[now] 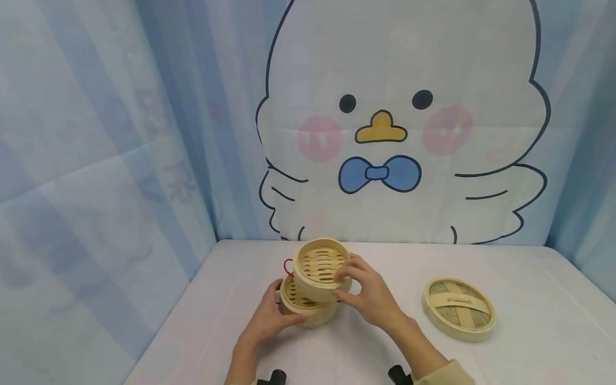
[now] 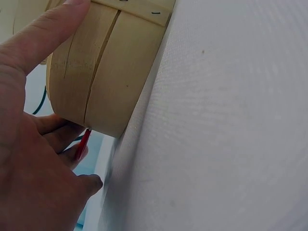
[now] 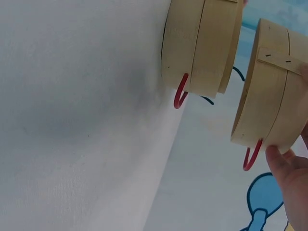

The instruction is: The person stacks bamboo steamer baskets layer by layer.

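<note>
A small bamboo steamer basket (image 1: 308,286) with a slatted floor is held up by my right hand (image 1: 369,293), thumb on its outer wall and fingers over the rim. Below it, a second bamboo steamer basket (image 1: 315,316) stands on the table, and my left hand (image 1: 270,316) grips its side between thumb and fingers. The right wrist view shows a gap between the raised basket (image 3: 269,91) and the lower basket (image 3: 202,48). Each has a red loop handle on its side. Off to the right, the woven bamboo lid (image 1: 466,313) lies flat.
A white cloth covers the table (image 1: 385,342). Behind it hangs a blue and white curtain (image 1: 240,133) with a cartoon bird on it. More curtain (image 1: 86,214) runs along the left side.
</note>
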The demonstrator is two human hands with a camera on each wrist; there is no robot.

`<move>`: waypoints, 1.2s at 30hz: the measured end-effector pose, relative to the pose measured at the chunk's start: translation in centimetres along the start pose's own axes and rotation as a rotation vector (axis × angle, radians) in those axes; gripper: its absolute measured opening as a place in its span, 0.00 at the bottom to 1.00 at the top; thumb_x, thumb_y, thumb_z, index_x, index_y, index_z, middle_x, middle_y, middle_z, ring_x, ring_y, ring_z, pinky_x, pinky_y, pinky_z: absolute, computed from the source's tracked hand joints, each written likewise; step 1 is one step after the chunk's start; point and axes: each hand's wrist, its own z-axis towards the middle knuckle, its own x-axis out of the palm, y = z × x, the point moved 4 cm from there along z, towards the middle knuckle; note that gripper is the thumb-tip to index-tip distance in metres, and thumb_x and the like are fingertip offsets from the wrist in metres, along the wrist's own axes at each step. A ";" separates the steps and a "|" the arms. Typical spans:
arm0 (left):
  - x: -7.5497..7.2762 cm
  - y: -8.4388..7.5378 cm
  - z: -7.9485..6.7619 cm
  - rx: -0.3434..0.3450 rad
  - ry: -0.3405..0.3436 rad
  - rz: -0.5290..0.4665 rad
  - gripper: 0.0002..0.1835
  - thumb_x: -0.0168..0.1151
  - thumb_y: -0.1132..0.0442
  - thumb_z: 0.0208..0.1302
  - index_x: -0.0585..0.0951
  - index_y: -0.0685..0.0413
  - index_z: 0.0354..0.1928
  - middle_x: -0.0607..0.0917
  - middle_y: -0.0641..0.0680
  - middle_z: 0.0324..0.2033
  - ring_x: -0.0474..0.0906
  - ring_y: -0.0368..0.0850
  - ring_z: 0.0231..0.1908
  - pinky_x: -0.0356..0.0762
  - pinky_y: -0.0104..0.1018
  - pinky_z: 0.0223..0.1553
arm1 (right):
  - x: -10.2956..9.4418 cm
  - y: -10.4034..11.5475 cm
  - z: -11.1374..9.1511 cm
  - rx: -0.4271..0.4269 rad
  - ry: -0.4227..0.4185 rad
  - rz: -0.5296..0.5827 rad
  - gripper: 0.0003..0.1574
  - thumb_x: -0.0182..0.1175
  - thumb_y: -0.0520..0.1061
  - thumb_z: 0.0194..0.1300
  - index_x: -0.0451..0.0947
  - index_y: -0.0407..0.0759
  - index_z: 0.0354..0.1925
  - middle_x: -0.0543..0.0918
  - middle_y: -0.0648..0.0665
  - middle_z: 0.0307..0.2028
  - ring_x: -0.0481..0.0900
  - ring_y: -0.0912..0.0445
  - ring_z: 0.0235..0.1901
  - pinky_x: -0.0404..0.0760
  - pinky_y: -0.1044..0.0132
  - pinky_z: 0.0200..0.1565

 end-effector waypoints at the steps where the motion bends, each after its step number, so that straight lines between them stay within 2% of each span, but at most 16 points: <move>1: 0.0 0.0 0.0 0.003 -0.001 0.000 0.61 0.85 0.53 0.44 0.57 0.64 0.75 0.67 0.67 0.67 0.69 0.62 0.62 0.63 0.64 0.64 | 0.1 0.1 0.0 -0.001 0.002 0.002 0.21 0.78 0.30 0.47 0.82 0.45 0.36 0.78 0.50 0.44 0.72 0.38 0.63 0.71 0.48 0.64; 10: 0.0 -0.2 -0.1 0.022 0.006 -0.016 0.60 0.85 0.55 0.44 0.57 0.65 0.74 0.68 0.67 0.67 0.69 0.62 0.62 0.63 0.64 0.64 | 0.7 0.2 0.1 0.023 0.008 0.005 0.21 0.78 0.31 0.48 0.81 0.48 0.36 0.77 0.54 0.43 0.70 0.38 0.65 0.70 0.46 0.64; 17: 0.0 -0.1 0.1 0.045 0.014 -0.022 0.61 0.85 0.54 0.44 0.57 0.65 0.74 0.67 0.67 0.67 0.69 0.62 0.62 0.64 0.64 0.64 | 1.5 0.2 0.1 -0.031 -0.008 0.003 0.20 0.78 0.31 0.48 0.81 0.47 0.36 0.78 0.52 0.43 0.72 0.38 0.64 0.73 0.46 0.62; 20: -0.1 0.1 0.1 0.063 0.017 -0.030 0.61 0.85 0.54 0.44 0.57 0.66 0.74 0.67 0.67 0.67 0.70 0.61 0.61 0.66 0.62 0.62 | 1.9 0.2 0.2 -0.065 -0.019 -0.011 0.20 0.79 0.31 0.47 0.81 0.47 0.36 0.78 0.52 0.43 0.74 0.38 0.62 0.78 0.49 0.57; 25: -0.2 0.2 -0.1 0.066 0.017 -0.032 0.60 0.85 0.54 0.45 0.56 0.68 0.73 0.67 0.68 0.67 0.71 0.59 0.58 0.68 0.60 0.60 | 2.6 0.4 0.3 -0.060 -0.003 -0.013 0.20 0.78 0.32 0.48 0.81 0.47 0.36 0.77 0.53 0.43 0.77 0.42 0.58 0.80 0.56 0.50; 33: -0.4 0.2 0.0 0.074 0.019 -0.018 0.59 0.84 0.53 0.45 0.58 0.69 0.72 0.69 0.67 0.64 0.73 0.58 0.55 0.71 0.57 0.57 | 3.2 0.8 0.3 -0.031 0.029 -0.006 0.18 0.77 0.33 0.51 0.81 0.48 0.37 0.77 0.53 0.43 0.78 0.52 0.46 0.84 0.54 0.41; 36: -0.4 0.1 0.0 0.088 0.025 -0.034 0.58 0.84 0.54 0.46 0.58 0.69 0.72 0.70 0.66 0.63 0.73 0.57 0.55 0.72 0.56 0.56 | 3.3 1.0 0.4 -0.027 0.037 -0.010 0.18 0.77 0.33 0.52 0.81 0.47 0.37 0.77 0.52 0.43 0.78 0.48 0.52 0.83 0.53 0.46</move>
